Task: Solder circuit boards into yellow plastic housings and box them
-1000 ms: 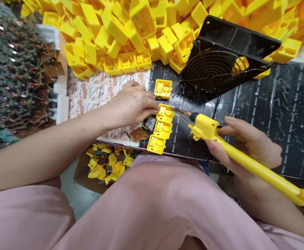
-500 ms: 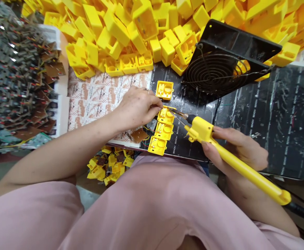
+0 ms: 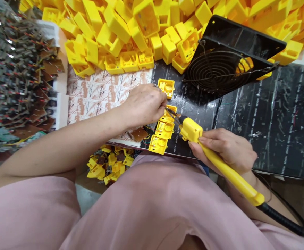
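Note:
My right hand (image 3: 227,149) is closed around the yellow handle of a soldering iron (image 3: 219,163), which has a thin metal guide beside its tip. The tip reaches over a small open yellow plastic housing (image 3: 172,113), close to my left fingertips. Bent over that housing's left side, my left hand (image 3: 146,104) has its fingers pinched together; what they hold is hidden. Two more yellow housings, one (image 3: 164,130) below and another (image 3: 158,144) nearest me, continue the column. Above them sits a separate housing (image 3: 167,88), partly behind my left hand.
A black fan (image 3: 217,73) with a wire guard stands tilted at the back right. Yellow housings (image 3: 115,27) are heaped along the back. Many circuit boards (image 3: 16,80) are stacked on the left. A brown board (image 3: 139,134) with wires lies beside the column. Below the edge is a container of yellow parts (image 3: 111,165).
The soldering iron and my right hand have moved left, bringing the tip closer to my left fingers. My left hand has shifted slightly right and turned, now covering more of the housing.

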Available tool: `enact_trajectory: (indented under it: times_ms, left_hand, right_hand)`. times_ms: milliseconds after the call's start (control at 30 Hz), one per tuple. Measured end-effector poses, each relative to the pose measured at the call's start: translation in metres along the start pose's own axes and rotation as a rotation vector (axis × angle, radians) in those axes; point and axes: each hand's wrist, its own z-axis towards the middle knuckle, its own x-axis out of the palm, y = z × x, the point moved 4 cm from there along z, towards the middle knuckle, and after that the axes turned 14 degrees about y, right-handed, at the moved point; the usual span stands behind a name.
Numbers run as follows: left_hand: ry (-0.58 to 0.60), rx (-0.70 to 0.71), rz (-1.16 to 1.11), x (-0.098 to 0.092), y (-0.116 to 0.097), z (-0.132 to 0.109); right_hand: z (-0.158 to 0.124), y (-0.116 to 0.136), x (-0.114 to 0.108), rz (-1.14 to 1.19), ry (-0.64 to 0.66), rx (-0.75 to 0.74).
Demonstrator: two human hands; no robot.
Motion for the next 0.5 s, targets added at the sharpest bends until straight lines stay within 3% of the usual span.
enact_trajectory:
  times_ms: [100, 233, 500]
  left_hand:
    - [0.007, -0.013, 0.012, 0.0, -0.001, 0.0]
    - [0.011, -0.003, 0.017, 0.001, 0.0, 0.001]
    - [0.01, -0.007, 0.016, 0.001, -0.001, 0.002]
  right_hand:
    - [0.002, 0.003, -0.007, -0.026, 0.062, -0.006]
    - [-0.003, -0.001, -0.02, 0.02, -0.015, 0.11]
    - [-0.013, -0.009, -0.012, 0.082, -0.086, 0.16]
